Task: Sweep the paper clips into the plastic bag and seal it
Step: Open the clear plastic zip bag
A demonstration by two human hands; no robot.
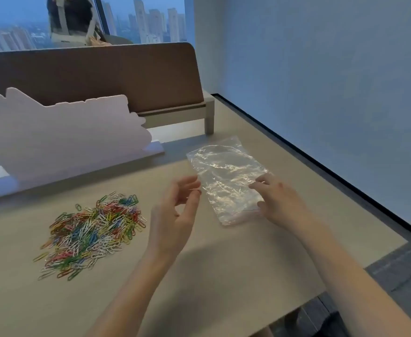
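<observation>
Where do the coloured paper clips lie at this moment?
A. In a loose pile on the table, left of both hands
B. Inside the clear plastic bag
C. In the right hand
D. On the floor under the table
A: the paper clips lie heaped on the bare table, left of the left hand, while the plastic bag looks empty.

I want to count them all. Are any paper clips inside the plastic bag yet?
None show through the clear plastic bag; the paper clips lie piled on the table. The right hand covers one corner.
</observation>
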